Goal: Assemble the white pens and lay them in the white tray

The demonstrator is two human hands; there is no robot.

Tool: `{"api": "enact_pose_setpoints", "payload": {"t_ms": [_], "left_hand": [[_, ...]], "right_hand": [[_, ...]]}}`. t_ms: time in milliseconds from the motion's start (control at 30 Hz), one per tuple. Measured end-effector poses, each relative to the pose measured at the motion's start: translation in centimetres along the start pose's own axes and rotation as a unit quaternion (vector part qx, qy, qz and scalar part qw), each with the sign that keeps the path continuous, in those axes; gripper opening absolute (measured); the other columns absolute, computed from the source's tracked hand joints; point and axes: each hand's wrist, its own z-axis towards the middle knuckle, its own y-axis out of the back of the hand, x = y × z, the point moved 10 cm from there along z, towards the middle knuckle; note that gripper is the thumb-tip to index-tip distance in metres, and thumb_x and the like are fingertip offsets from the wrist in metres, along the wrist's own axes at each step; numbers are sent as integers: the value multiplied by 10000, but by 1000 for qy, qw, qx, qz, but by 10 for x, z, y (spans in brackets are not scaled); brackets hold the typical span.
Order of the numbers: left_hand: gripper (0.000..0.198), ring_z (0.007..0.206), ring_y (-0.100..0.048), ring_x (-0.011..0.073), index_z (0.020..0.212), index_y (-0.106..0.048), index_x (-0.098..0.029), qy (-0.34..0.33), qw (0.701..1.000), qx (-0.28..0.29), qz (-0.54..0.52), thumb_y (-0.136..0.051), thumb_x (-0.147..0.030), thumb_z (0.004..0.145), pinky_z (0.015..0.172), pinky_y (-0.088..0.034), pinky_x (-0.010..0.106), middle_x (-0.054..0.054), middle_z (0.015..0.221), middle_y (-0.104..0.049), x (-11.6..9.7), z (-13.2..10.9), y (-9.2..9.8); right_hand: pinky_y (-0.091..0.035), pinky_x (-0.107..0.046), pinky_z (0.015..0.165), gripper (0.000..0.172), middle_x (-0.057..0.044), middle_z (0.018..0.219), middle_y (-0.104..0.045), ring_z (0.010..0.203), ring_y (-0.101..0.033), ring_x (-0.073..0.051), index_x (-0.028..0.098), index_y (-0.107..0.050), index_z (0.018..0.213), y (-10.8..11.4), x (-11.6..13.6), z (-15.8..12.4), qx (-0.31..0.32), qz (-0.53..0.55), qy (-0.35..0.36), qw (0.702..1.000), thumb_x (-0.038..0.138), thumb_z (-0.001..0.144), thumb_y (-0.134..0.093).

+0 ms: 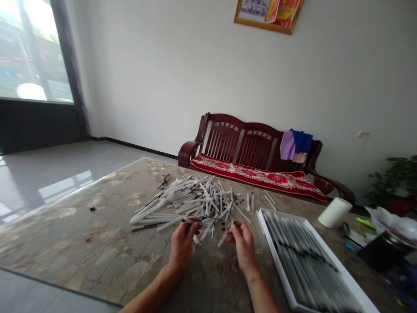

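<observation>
Centrally, a loose heap of slim white plastic pen tubes is spread over a mottled beige tabletop, with small black parts scattered around its near edge. The two bare hands are held apart, just in front of the heap. A slim white pen barrel with a dark tip is pinched between the thumb and fingers of the left hand, while a thin white plastic tube appears to be gripped in the fingertips of the right hand. To the right, a white rectangular tray is packed with pens laid side by side. Black-framed glasses are left beyond the heap, and a white paper roll lies tilted on the table — a dark red wooden bench is seen behind.
</observation>
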Motion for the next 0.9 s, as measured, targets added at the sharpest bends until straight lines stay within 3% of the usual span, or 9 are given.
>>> {"api": "enact_pose_setpoints", "payload": {"t_ms": [67, 200, 367, 900], "left_hand": [[329, 673, -676, 199, 894, -652, -186, 74, 993, -16, -88, -649, -492, 774, 590, -536, 286, 46, 794, -722, 15, 3, 2], [429, 678, -699, 208, 868, -660, -173, 165, 970, -20, -176, -761, -524, 642, 563, -544, 274, 41, 775, -733, 36, 2, -4], [451, 661, -696, 200, 839, -667, -164, 179, 967, -3, -178, -791, -526, 600, 556, -542, 260, 24, 709, -719, 39, 0, -10], [430, 638, -701, 180, 746, -674, -138, 235, 951, 7, -201, -849, -472, 539, 548, -544, 238, 35, 682, -723, 39, -7, -15]], "right_hand": [[-521, -251, 546, 313, -47, 816, -703, 699, -667, -188, 179, -673, 967, -6, 2, 0, 15, -56, 38, 998, 424, 773, -655], [-544, -303, 761, 201, -58, 909, -725, 854, -677, -206, 214, -709, 966, -21, 16, -7, 41, -170, 156, 972, 269, 789, -632], [-528, -273, 755, 154, -46, 882, -707, 842, -669, -187, 232, -709, 911, -35, 38, -21, 46, -234, 240, 941, 197, 826, -584], [-539, -277, 774, 163, -49, 873, -708, 836, -676, -182, 249, -724, 929, -43, 54, -34, 66, -263, 321, 908, 196, 891, -574]]}}
